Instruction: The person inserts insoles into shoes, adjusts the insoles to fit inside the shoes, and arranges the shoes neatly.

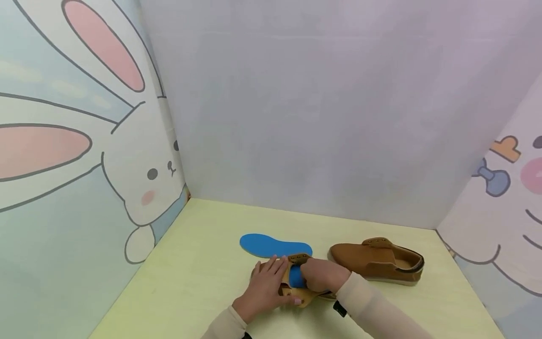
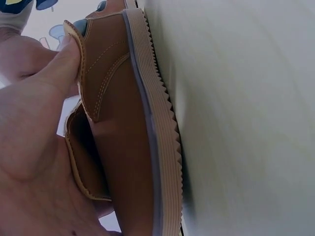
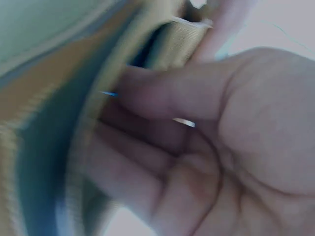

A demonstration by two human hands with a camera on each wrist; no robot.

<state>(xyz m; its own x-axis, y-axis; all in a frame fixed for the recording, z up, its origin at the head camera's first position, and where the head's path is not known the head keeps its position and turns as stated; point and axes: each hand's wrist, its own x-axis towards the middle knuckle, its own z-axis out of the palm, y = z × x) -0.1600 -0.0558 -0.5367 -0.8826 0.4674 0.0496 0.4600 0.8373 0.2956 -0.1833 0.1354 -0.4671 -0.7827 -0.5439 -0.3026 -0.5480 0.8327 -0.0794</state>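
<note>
I begin with the bench [image 1: 169,292], lower half of the head view: the worked shoe [image 2: 125,152] stands sole-down on it at lower centre, toe to the left, and I see only my hands bracing it; a hard push toward the toe could, in my judgement, skid it. The spare shoe [image 1: 360,258], lower right, sits upright beyond my right forearm, where a wide swing might knock it. My left hand [image 1: 264,287] lies with fingers spread over the toe end. My right hand [image 1: 322,275] is bunched in the opening, thumb against curled fingers, to all appearance pinching the blue insole [image 1: 297,276]; blur in the right wrist view obscures the exact grip. Uneven pressure there may buckle or twist that insole. The loose insole [image 1: 275,246], flat above the shoe, could be nudged by my left fingertips. Lastly, the near lace flap [image 2: 101,69]: should my left thumb slip, it may fold inward and obstruct the opening.
</note>
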